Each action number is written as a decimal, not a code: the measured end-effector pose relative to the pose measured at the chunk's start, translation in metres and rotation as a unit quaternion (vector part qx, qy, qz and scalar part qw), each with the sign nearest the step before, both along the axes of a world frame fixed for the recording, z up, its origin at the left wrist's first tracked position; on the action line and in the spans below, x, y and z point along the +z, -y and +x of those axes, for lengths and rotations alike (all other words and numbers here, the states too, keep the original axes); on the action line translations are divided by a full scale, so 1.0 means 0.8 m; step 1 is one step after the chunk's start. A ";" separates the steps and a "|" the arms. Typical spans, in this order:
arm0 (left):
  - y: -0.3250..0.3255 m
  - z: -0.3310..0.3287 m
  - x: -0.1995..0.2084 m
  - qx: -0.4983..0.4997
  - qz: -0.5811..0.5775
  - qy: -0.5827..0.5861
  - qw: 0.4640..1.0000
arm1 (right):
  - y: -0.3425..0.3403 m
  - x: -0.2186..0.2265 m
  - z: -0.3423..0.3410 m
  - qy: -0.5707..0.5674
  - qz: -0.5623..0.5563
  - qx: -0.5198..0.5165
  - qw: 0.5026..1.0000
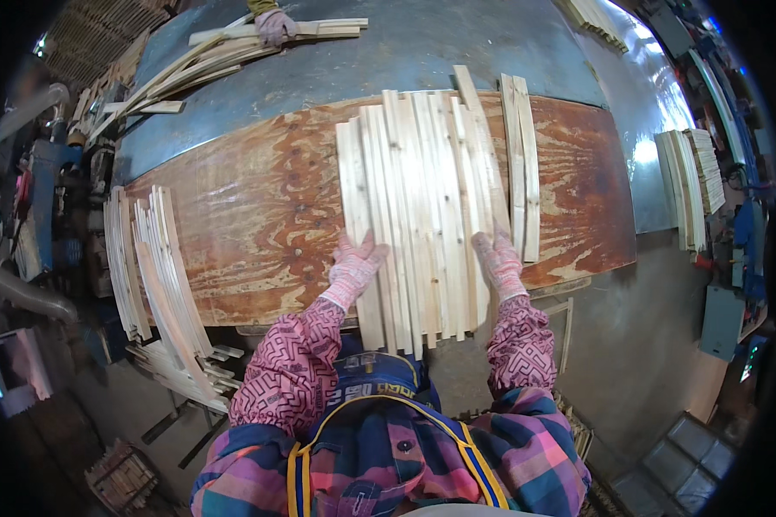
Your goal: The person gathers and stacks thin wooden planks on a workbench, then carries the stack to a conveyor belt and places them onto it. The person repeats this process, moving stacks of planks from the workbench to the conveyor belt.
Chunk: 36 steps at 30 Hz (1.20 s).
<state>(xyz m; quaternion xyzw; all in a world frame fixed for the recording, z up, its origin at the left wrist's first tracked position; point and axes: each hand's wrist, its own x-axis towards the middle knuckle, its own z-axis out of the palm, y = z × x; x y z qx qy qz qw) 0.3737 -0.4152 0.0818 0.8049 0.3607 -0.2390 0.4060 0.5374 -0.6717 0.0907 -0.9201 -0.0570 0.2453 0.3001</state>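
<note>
A: Where are the wood strips [422,207]?

B: Side by side on the brown board [259,215], middle of the tabletop [457,43]. Their near ends stick out over the edge.

A: And the hands?

B: The left hand [353,265] and the right hand [498,260] lie flat and open on the near ends, gripping nothing.

A: What could go wrong?

B: A hard push could slide strips off the near edge. An uneven push could fan them apart, or bump the two loose strips [521,164] on the right.
</note>
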 end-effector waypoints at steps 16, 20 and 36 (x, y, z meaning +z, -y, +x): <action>-0.032 -0.021 -0.027 -0.098 -0.171 0.149 0.969 | -0.009 0.061 0.051 0.252 -0.228 -0.035 0.940; -0.117 -0.091 -0.047 -0.051 -0.191 0.125 0.972 | -0.136 0.056 0.000 0.223 -0.013 -0.069 0.972; -0.544 -0.120 -0.097 0.449 -0.299 0.290 0.790 | -0.860 -0.010 0.090 0.326 -0.139 0.357 0.864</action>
